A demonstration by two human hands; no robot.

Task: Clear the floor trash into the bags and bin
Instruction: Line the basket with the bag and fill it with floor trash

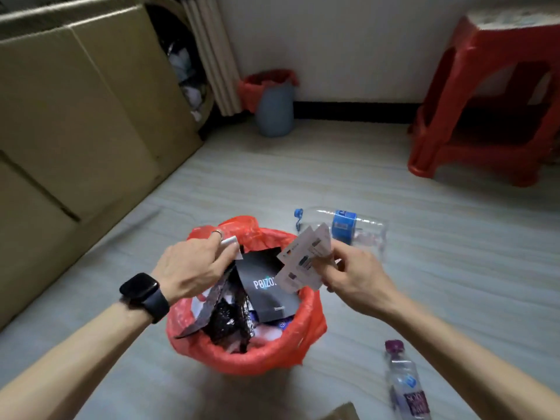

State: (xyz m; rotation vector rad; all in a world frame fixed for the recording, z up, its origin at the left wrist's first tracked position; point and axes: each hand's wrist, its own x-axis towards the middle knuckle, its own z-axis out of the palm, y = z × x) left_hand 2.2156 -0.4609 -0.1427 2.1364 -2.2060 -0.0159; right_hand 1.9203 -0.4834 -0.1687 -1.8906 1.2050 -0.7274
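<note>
Beside bin [242,356], bottle [342,224] crosswise.

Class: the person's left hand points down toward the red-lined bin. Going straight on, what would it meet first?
Probably the black packaging sticking out of the bin; the left hand already pinches a small white scrap. Depth is uncertain.

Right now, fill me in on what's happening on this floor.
A person is clearing trash into a bin lined with a red bag. The left hand holds a small white scrap over it; the right hand holds white paper tags above the rim. The bin already holds black packaging. Two plastic bottles are on the floor: one with a blue label and one with a purple cap.
</note>
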